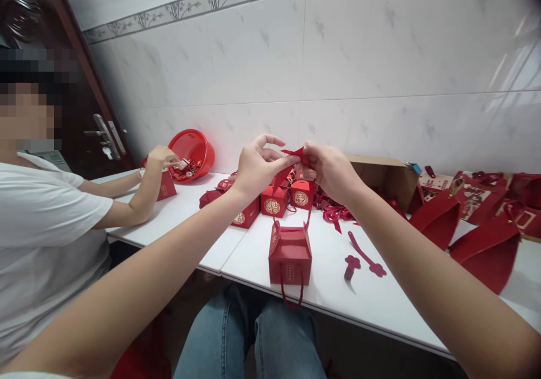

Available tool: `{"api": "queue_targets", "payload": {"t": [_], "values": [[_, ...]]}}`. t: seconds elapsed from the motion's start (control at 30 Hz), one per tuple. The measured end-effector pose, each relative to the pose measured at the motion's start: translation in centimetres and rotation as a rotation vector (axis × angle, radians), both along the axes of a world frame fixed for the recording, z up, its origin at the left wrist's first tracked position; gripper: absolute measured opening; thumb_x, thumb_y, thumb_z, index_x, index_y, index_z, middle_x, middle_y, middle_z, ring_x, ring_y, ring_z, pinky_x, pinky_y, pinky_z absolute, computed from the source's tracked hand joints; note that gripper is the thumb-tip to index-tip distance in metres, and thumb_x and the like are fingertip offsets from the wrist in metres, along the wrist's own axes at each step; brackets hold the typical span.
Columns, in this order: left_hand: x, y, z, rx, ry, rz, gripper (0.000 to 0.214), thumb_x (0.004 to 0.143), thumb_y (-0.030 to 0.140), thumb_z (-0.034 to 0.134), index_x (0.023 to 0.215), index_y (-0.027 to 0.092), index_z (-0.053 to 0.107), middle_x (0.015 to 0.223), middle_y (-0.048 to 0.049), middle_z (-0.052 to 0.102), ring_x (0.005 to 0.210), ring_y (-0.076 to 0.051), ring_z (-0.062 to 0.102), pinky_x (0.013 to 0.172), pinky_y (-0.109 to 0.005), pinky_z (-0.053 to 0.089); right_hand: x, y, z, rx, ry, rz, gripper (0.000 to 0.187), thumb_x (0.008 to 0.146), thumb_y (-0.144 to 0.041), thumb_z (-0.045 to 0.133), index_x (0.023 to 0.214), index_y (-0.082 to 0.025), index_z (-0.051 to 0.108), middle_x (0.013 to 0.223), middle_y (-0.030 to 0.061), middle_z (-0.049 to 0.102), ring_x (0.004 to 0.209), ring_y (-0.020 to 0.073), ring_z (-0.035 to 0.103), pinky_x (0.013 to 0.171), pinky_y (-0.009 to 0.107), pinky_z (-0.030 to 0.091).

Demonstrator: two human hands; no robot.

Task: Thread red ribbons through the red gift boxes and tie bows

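Note:
Both my hands are raised above the white table (338, 289), pinching the top of a red ribbon (296, 156). My left hand (256, 167) grips it with thumb and forefinger, other fingers curled loosely. My right hand (327, 170) is closed on the same ribbon from the right. The ribbon's two strands run down to a small red gift box (290, 255) standing near the table's front edge, a loop hanging from its front. A loose red ribbon strip (363, 258) lies just right of the box.
Several finished red boxes (274, 200) stand behind. A pile of ribbons (333, 210) and a cardboard box (391, 179) sit at the back; red bags (486, 249) lie right. A person in a white shirt (46, 232) at left handles a red box (167, 184) beside a red bucket (192, 153).

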State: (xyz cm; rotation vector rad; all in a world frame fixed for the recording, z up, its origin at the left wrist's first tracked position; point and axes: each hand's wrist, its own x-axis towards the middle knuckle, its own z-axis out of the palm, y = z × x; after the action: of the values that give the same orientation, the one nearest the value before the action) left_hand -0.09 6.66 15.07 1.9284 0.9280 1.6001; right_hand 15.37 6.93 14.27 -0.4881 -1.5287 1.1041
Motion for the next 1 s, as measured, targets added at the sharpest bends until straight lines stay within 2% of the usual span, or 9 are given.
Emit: {"api": "queue_targets", "payload": {"t": [0.1,0.23,0.33,0.4,0.53,0.63,0.73,0.9,1.0], "values": [[0.0,0.0,0.1,0.050,0.037,0.035,0.043,0.061,0.036,0.076,0.093,0.017,0.055,0.061,0.0005,0.065,0.055,-0.012,0.062,0.054,-0.023,0.045,0.0,-0.3,-0.1,0.048,-0.044,-0.041,0.041,0.079,-0.053,0.054,0.064,-0.015,0.060,0.058,0.0003,0.054,0.046,0.0061,0.036,0.045,0.024,0.028],[0.0,-0.2,0.0,0.031,0.086,-0.033,0.041,0.066,0.032,0.072,0.098,0.017,0.052,0.069,-0.0011,0.067,0.065,-0.014,0.064,0.066,-0.027,0.047,-0.1,0.0,-0.6,0.084,-0.076,-0.096,0.029,0.077,-0.044,0.062,0.069,-0.016,0.061,0.059,-0.0015,0.054,0.046,0.0049,0.032,0.046,0.023,0.028],[-0.1,-0.1,-0.3,-0.151,0.083,-0.152,0.034,0.071,0.028,0.067,0.098,0.017,0.051,0.077,-0.0030,0.068,0.073,-0.015,0.064,0.072,-0.030,0.047,0.0,0.7,-1.1,0.089,-0.039,-0.075,0.028,0.081,-0.041,0.058,0.070,-0.016,0.059,0.062,-0.0014,0.055,0.046,0.0047,0.033,0.047,0.022,0.030],[-0.4,0.2,-0.6,-0.299,0.105,-0.199,0.018,0.074,0.026,0.060,0.088,0.015,0.056,0.074,-0.0034,0.067,0.072,-0.015,0.063,0.074,-0.032,0.046,0.3,0.9,-1.5,0.152,-0.074,-0.091,0.028,0.083,-0.041,0.055,0.071,-0.016,0.059,0.064,-0.0009,0.055,0.049,0.0055,0.037,0.049,0.022,0.032],[-1.3,1.1,-1.1,-0.495,0.069,-0.258,0.017,0.074,0.027,0.051,0.065,0.015,0.059,0.065,-0.0031,0.063,0.069,-0.017,0.061,0.077,-0.035,0.043,1.3,0.8,-2.4,0.476,-0.316,-0.260,0.024,0.087,-0.034,0.050,0.074,-0.017,0.060,0.067,0.0013,0.057,0.061,0.0103,0.049,0.059,0.025,0.040],[-1.8,1.1,-1.2,-0.651,-0.059,-0.346,0.014,0.072,0.027,0.051,0.072,0.016,0.061,0.069,-0.0028,0.065,0.072,-0.019,0.062,0.080,-0.039,0.040,1.9,0.8,-2.9,0.837,-0.497,-0.403,0.018,0.088,-0.025,0.048,0.080,-0.017,0.062,0.076,0.0044,0.060,0.069,0.0130,0.054,0.065,0.027,0.044],[-1.9,0.7,-1.1,-0.725,-0.092,-0.427,0.017,0.073,0.030,0.054,0.081,0.018,0.064,0.078,-0.0042,0.069,0.081,-0.022,0.063,0.084,-0.041,0.038,2.3,1.1,-3.4,1.029,-0.557,-0.462,0.019,0.090,-0.020,0.043,0.088,-0.018,0.062,0.086,0.0075,0.061,0.075,0.0137,0.058,0.068,0.026,0.047],[-1.9,-0.2,-1.4,-0.552,0.035,-0.435,0.027,0.078,0.037,0.052,0.087,0.017,0.069,0.092,-0.0074,0.070,0.097,-0.024,0.060,0.091,-0.040,0.037,2.0,1.4,-4.0,1.098,-0.548,-0.499,0.022,0.090,-0.017,0.041,0.091,-0.017,0.063,0.087,0.0084,0.062,0.076,0.0134,0.060,0.068,0.026,0.049],[-2.0,-1.0,-1.5,-0.310,0.228,-0.288,0.031,0.080,0.041,0.051,0.086,0.018,0.070,0.096,-0.0069,0.070,0.099,-0.023,0.059,0.091,-0.038,0.038,1.5,1.0,-4.2,1.025,-0.455,-0.536,0.020,0.089,-0.018,0.045,0.090,-0.018,0.065,0.087,0.0081,0.064,0.079,0.0142,0.060,0.071,0.027,0.050]]}}
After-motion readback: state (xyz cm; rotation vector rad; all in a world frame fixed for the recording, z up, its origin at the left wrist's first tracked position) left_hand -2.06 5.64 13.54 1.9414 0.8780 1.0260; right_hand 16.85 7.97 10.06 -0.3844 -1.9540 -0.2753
